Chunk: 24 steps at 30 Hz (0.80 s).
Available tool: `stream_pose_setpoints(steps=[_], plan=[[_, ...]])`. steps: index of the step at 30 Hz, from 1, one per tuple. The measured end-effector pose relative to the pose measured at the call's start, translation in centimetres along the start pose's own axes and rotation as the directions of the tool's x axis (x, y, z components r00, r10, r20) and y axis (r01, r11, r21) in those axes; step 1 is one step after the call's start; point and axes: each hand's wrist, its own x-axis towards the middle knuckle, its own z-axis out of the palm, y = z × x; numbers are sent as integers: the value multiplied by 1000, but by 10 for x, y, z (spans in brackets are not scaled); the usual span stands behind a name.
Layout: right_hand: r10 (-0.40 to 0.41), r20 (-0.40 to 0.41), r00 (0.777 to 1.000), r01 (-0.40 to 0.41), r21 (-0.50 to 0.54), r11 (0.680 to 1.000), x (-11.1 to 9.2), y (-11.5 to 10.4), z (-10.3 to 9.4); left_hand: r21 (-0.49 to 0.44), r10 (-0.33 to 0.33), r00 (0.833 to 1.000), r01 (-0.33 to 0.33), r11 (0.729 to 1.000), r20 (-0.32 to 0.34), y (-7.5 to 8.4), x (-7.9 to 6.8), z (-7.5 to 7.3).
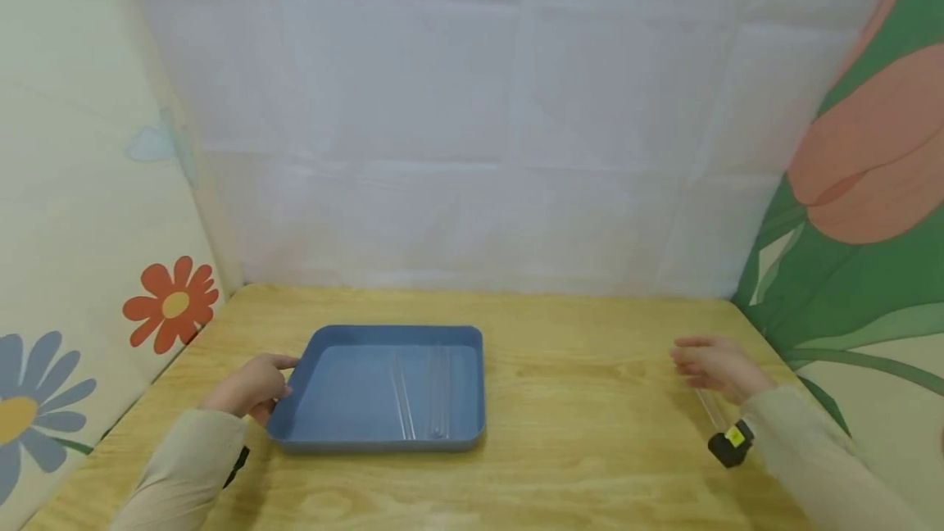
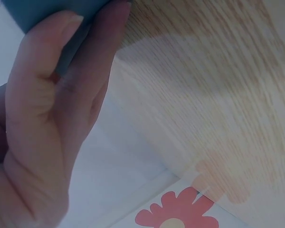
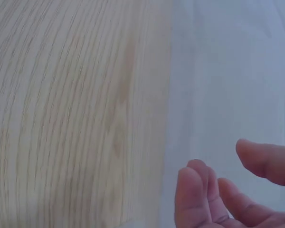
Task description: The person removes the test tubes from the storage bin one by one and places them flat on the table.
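Observation:
A blue rectangular tray (image 1: 339, 388) lies on the wooden table, left of the middle. My left hand (image 1: 254, 388) grips its left wall; in the left wrist view the thumb (image 2: 42, 52) lies against the blue wall, with the other fingers next to it. Inside the tray, clear tubes lie lengthwise: a slim one (image 1: 403, 397) slants slightly, and wider clear ones (image 1: 439, 392) are close together at its right. My right hand (image 1: 719, 367) is over the table's right side, fingers loosely bent and thumb apart, nothing between them. Beneath it shows a clear tube (image 1: 711, 410), partly hidden by the hand.
The wooden table (image 1: 575, 433) runs back to a white cloth backdrop (image 1: 472, 146). Flower-printed panels stand at the left (image 1: 74, 228) and right (image 1: 870, 269). A black wrist camera (image 1: 730, 445) with a yellow mark sits at my right cuff.

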Motion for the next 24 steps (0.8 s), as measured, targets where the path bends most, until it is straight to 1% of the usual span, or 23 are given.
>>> stream_pose_setpoints(steps=[6,13,21,24], plan=[[-21,31,999,21,13,1000,3,-9,14,-7,4,1000,-4,1000,0,1,2,0],[-25,33,999,24,28,999,6,-19,24,-12,20,1000,-20,1000,-7,2,3,0],[-7,25,1000,5,77,997,8,-24,38,5,12,1000,-12,1000,-12,0,3,2],[-23,37,999,20,95,995,11,-28,41,7,16,1000,-16,1000,-16,1,3,2]])
